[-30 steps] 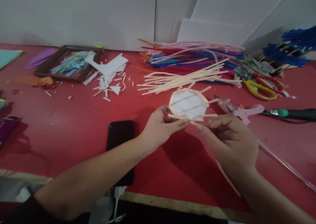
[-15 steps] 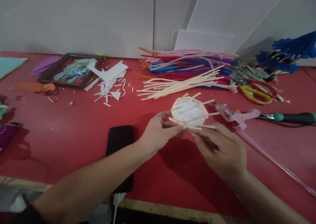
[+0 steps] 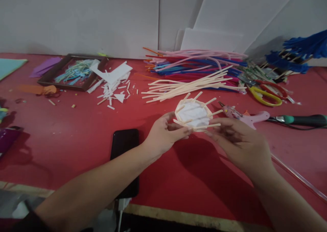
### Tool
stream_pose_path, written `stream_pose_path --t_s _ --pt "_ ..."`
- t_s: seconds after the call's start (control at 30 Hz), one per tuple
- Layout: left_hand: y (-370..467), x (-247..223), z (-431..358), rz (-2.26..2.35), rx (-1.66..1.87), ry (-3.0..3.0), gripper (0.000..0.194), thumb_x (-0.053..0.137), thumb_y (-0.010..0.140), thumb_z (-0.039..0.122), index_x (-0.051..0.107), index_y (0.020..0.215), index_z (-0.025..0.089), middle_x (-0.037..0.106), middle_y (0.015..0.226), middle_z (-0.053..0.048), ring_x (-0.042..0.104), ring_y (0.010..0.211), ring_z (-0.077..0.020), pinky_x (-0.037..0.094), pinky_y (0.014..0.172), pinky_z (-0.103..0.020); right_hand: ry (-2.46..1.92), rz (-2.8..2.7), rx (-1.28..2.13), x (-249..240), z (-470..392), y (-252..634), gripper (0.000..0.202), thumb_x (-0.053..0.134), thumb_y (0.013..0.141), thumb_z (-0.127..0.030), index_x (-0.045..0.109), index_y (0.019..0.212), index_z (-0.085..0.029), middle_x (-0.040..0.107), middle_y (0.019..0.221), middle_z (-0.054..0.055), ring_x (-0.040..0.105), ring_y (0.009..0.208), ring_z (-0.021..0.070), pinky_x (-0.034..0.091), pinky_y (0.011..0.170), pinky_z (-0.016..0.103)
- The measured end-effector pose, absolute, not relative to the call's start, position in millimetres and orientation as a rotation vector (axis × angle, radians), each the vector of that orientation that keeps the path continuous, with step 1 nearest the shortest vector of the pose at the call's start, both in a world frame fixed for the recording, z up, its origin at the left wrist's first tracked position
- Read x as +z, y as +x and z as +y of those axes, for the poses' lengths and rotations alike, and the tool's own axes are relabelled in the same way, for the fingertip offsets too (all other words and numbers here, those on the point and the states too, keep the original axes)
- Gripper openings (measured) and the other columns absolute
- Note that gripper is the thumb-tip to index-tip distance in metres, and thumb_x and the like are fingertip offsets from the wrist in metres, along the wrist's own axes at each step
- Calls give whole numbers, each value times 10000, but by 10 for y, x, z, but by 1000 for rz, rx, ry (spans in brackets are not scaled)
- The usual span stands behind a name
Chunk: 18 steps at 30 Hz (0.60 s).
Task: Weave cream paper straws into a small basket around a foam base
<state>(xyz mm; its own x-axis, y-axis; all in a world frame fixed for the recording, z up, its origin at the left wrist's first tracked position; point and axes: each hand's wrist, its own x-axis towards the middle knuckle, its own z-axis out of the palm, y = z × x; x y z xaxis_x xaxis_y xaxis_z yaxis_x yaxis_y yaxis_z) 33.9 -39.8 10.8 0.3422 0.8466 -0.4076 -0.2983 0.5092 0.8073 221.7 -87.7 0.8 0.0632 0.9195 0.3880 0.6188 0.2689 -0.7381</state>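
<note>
A small round piece (image 3: 192, 113) with a white base and a cream rim is held up above the red table. Short cream pipe-cleaner ends stick out around its edge. My left hand (image 3: 167, 131) grips its left and near side between thumb and fingers. At its right edge, my right hand (image 3: 238, 138) has bent fingers and thumb closed on the rim near one of the ends; the fingertips are partly hidden. Just beyond lies a loose bunch of cream pipe cleaners (image 3: 189, 86). To the right rests a pink glue gun (image 3: 251, 118), partly behind my right hand.
Colourful pipe cleaners (image 3: 194, 63) lie at the back. Scissors (image 3: 267, 97) and a black-and-teal handle (image 3: 304, 120) are on the right. White scraps (image 3: 114, 77) and a brown frame (image 3: 76, 85) sit back left. A phone (image 3: 125, 147) lies under my left forearm.
The round piece has turned and shifted slightly left in my left hand. My right hand has moved a little right, now at the piece's right edge.
</note>
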Motion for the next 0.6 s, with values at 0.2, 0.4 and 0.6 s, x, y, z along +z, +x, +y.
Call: stream_pose_path --t_s 0.2,0.4,0.6 --pt "325 60 -388 868 819 736 666 856 573 101 567 1172 122 714 628 -1 680 597 -126 554 656 -251 -1366 -1773 333 61 -841 2244 87 652 843 -245 729 877 -268 726 819 5 672 705 154 545 613 286" --pt "305 31 -359 827 789 800 514 876 553 160 617 996 128 722 679 -18 677 629 -128 545 671 -260 -1376 -1694 429 34 -825 2246 69 656 828 -276 724 836 -264 722 802 2 672 719 156 563 664 303" --pt "301 80 -347 830 762 800 408 876 553 176 607 858 139 708 687 3 664 634 -104 540 682 -252 -1436 -1509 700 -16 -843 2239 170 702 775 -382 735 826 -224 742 744 19 666 604 144 555 532 249"
